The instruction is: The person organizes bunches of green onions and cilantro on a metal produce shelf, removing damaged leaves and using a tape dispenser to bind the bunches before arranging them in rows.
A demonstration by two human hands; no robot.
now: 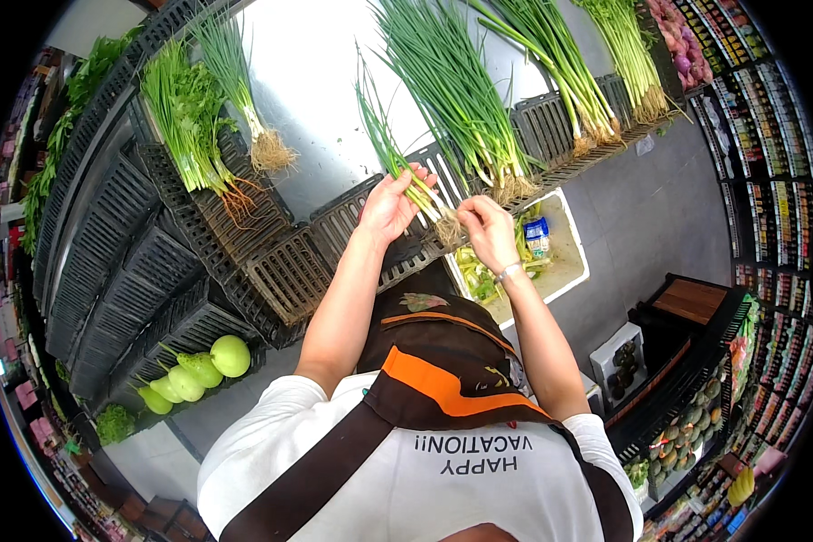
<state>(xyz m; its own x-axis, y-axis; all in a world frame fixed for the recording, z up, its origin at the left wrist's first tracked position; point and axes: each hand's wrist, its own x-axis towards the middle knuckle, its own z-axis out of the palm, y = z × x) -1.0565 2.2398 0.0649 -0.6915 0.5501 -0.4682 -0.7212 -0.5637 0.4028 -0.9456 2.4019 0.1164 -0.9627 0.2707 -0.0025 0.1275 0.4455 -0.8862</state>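
Observation:
My left hand holds a small bunch of spring onions by its pale lower stalks, green tops pointing away from me. The fibrous roots hang at the near end. Against their right side, the bent fingers of my right hand pinch at the root fibres; the fingertips are partly hidden. Just right of the held bunch lies a large pile of spring onions on the display, roots towards me. Below my right hand stands a white foam box containing loose leaves and stalks.
Black slatted crates edge the metal display surface. Celery-like greens and thin scallions lie left; thicker green stalks and more greens lie right. A blue-labelled package sits in the foam box. Pale green gourds rest lower left.

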